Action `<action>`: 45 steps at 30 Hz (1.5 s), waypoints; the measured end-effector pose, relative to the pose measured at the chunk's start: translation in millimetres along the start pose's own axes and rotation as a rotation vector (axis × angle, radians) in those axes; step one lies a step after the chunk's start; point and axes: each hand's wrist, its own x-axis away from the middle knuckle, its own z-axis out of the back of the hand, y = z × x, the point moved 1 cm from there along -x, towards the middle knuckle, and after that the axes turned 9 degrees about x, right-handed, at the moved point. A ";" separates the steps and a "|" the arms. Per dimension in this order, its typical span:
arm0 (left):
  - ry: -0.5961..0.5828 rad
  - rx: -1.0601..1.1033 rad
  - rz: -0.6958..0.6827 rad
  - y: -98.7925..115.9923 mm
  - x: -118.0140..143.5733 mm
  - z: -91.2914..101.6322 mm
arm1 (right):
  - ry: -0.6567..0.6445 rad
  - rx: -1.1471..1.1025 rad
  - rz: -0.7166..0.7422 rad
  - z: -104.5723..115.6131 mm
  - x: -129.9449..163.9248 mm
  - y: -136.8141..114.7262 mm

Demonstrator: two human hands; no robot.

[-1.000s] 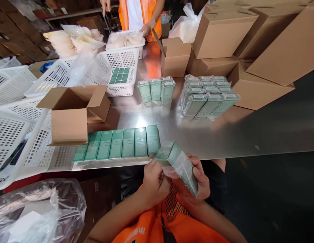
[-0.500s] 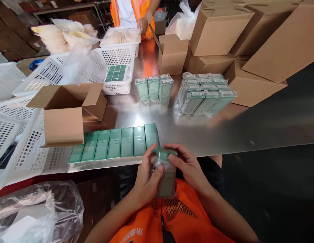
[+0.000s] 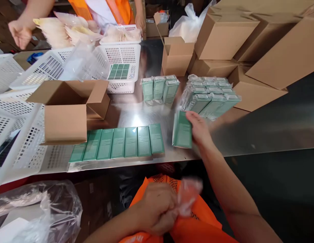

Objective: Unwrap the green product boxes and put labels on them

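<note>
My right hand (image 3: pixel 198 126) is closed around a green box (image 3: pixel 182 131), held just at the table near its front edge; whether the box touches the metal I cannot tell. Close to my chest, my left hand (image 3: pixel 160 204) grips a crumpled clear plastic bag (image 3: pixel 189 195), blurred by motion. To the left of the held box, a row of several green boxes (image 3: pixel 118 143) lies flat along the table edge. Behind it stand a few plastic-wrapped green boxes (image 3: pixel 159 88), and a larger block of wrapped green boxes (image 3: pixel 210 94) is at the right.
An open cardboard carton (image 3: pixel 65 121) stands at left, beside white baskets (image 3: pixel 121 54). A smaller open carton (image 3: pixel 177 57) and stacked cartons (image 3: pixel 227 37) rise at the back right. Across the metal table (image 3: pixel 258 135), a co-worker's hand (image 3: pixel 21 32) reaches out. A plastic sack (image 3: pixel 57 209) lies lower left.
The green box came out of its plastic bag and moved up and right with my right hand. My left hand drew down with the bag. The co-worker came nearer the baskets.
</note>
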 end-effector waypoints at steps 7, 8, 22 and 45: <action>-0.208 0.314 0.894 -10.6 32.7 -0.8 | -0.122 0.699 0.209 -32.9 -2.7 23.5; -0.226 0.351 0.893 -12.1 34.4 -0.8 | -0.135 0.745 0.227 -35.0 0.3 24.9; 0.092 0.186 0.792 -22.5 46.1 11.4 | -0.009 1.225 0.667 -32.9 -117.9 -84.0; 0.690 0.243 0.179 -29.2 -53.4 47.0 | -0.307 -0.415 -0.089 -19.6 122.5 16.7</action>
